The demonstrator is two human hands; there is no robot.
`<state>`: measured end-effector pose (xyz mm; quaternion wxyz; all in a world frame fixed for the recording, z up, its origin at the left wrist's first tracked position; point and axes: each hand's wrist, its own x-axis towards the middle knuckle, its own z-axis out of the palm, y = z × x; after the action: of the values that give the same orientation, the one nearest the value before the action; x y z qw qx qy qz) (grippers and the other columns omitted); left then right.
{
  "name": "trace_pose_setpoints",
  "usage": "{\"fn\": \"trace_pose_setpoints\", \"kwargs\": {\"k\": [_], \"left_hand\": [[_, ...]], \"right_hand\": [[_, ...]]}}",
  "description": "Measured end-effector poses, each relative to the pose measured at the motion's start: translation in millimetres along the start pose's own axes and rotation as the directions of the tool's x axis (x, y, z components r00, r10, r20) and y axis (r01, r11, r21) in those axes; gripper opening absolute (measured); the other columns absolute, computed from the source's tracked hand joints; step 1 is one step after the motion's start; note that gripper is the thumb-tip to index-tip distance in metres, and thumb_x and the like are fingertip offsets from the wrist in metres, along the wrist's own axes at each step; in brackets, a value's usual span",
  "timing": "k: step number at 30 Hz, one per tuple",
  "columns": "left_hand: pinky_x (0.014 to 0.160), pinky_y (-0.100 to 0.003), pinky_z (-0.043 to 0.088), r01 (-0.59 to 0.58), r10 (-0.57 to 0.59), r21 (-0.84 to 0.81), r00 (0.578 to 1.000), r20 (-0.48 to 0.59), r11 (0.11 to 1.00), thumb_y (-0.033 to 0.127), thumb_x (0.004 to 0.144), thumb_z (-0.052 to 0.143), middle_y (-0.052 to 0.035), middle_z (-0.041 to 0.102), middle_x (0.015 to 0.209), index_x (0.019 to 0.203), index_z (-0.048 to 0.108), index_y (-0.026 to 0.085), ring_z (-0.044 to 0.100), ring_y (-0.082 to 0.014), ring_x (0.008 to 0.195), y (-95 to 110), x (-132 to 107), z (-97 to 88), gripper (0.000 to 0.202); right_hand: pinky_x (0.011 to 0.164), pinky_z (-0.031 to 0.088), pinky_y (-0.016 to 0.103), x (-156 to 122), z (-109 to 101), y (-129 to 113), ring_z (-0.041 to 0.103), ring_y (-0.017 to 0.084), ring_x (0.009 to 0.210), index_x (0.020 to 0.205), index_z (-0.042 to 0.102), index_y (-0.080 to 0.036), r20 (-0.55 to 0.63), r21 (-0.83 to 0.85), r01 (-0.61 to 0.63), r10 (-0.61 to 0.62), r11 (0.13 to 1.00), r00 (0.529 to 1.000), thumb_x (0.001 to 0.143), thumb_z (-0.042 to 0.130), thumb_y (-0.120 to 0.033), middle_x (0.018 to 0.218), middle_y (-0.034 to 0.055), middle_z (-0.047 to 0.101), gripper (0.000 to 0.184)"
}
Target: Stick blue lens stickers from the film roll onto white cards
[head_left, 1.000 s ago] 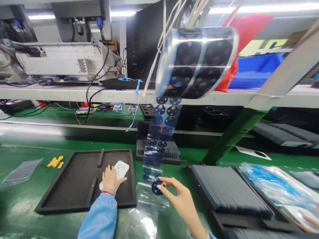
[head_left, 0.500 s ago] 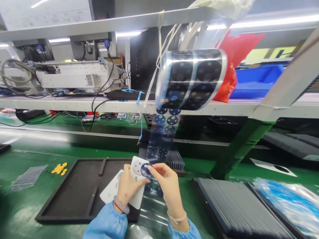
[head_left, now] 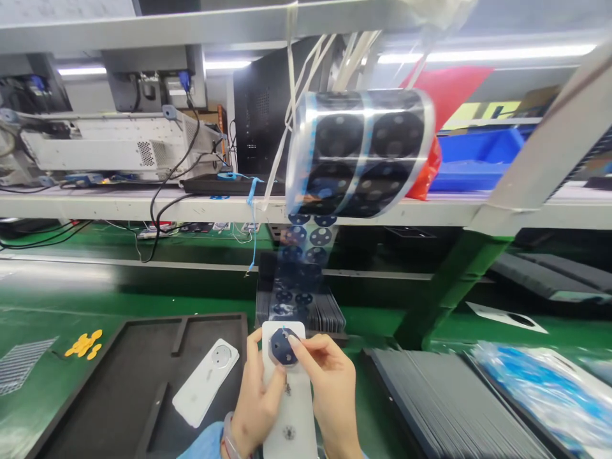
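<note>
My left hand (head_left: 255, 398) grips a white phone back cover (head_left: 291, 411) by its left side, thumb across the front. Over the round camera area at its top lies a dark blue round sticker (head_left: 281, 348) with small holes. My right hand (head_left: 335, 386) pinches the sticker's right edge between thumb and fingers. A second white phone back cover (head_left: 205, 384) with a round camera ring lies in the black tray (head_left: 131, 357) to the left. Behind my hands, a clear strip of round dark stickers (head_left: 306, 255) hangs from a large roll (head_left: 366, 150).
Racks of thin grey sheets (head_left: 444, 401) stand on the right, beside blue and clear plastic film (head_left: 540, 389). A white shelf edge (head_left: 205, 207) crosses above the green bench. Yellow round pieces (head_left: 84, 344) and a slanted post (head_left: 449, 274) are also there.
The round sticker now lies over the held cover's camera area, where earlier it was at the edge. That cover has turned upright towards me. The second cover is now fully visible in the tray.
</note>
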<state>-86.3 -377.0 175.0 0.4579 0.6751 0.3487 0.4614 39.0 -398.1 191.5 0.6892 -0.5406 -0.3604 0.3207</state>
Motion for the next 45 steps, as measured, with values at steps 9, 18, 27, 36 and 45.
{"fn": "trace_pose_setpoints", "kwargs": {"k": [9, 18, 27, 36, 45], "left_hand": [[0.101, -0.031, 0.043, -0.024, 0.022, -0.129, 1.000, -0.013, 0.991, 0.028, 0.099, 0.036, -0.0097, 0.052, 0.130, 0.136, 0.033, 0.019, 0.051, -0.0198, 0.121, 13.7, -8.6, -4.8, 0.038], [0.095, -0.031, 0.045, 0.005, -0.005, -0.192, 1.000, 0.001, 0.981, 0.024, 0.097, 0.037, -0.0107, 0.056, 0.124, 0.136, 0.032, 0.017, 0.059, -0.0188, 0.102, 18.0, -12.6, -5.9, 0.040], [0.075, -0.028, 0.050, 0.020, -0.018, -0.235, 1.000, 0.009, 0.972, 0.023, 0.097, 0.036, -0.0089, 0.063, 0.104, 0.135, 0.030, 0.015, 0.061, -0.0164, 0.080, 25.5, -11.4, -7.3, 0.039], [0.074, -0.032, 0.051, 0.020, -0.019, -0.247, 1.000, 0.008, 0.969, 0.022, 0.097, 0.036, -0.0120, 0.061, 0.112, 0.134, 0.030, 0.015, 0.062, -0.0179, 0.082, 25.4, -11.8, -6.5, 0.038], [0.070, -0.030, 0.051, 0.030, -0.031, -0.233, 1.000, 0.003, 0.972, 0.023, 0.097, 0.036, -0.0133, 0.061, 0.115, 0.135, 0.029, 0.014, 0.063, -0.0164, 0.078, 24.6, -12.1, -7.5, 0.039]], "right_hand": [[0.062, 0.047, 0.024, -12.5, -0.1, -1.7, 0.054, 0.013, 0.066, 0.071, 0.057, -0.013, 0.042, -0.027, 0.102, -0.101, 0.994, 0.994, 0.078, 0.074, -0.038, 0.071, 0.0033, 0.055, 0.030], [0.062, 0.047, 0.024, -18.3, 7.2, -8.8, 0.055, 0.012, 0.065, 0.070, 0.057, -0.013, 0.003, -0.013, 0.192, -0.192, 0.981, 0.981, 0.079, 0.073, -0.031, 0.071, 0.0030, 0.056, 0.026], [0.062, 0.047, 0.024, -24.6, 8.7, -12.0, 0.054, 0.011, 0.065, 0.072, 0.056, -0.013, -0.009, 0.001, 0.230, -0.230, 0.973, 0.973, 0.080, 0.073, -0.025, 0.070, 0.0021, 0.055, 0.022], [0.061, 0.046, 0.024, -24.4, 12.2, -11.8, 0.054, 0.010, 0.065, 0.073, 0.055, -0.014, -0.009, -0.020, 0.270, -0.271, 0.963, 0.963, 0.082, 0.071, -0.021, 0.070, 0.0007, 0.054, 0.019], [0.062, 0.047, 0.025, -24.6, 11.9, -7.2, 0.054, 0.011, 0.066, 0.075, 0.055, -0.015, -0.004, -0.023, 0.311, -0.311, 0.950, 0.950, 0.082, 0.070, -0.019, 0.072, 0.0005, 0.055, 0.017]]}}
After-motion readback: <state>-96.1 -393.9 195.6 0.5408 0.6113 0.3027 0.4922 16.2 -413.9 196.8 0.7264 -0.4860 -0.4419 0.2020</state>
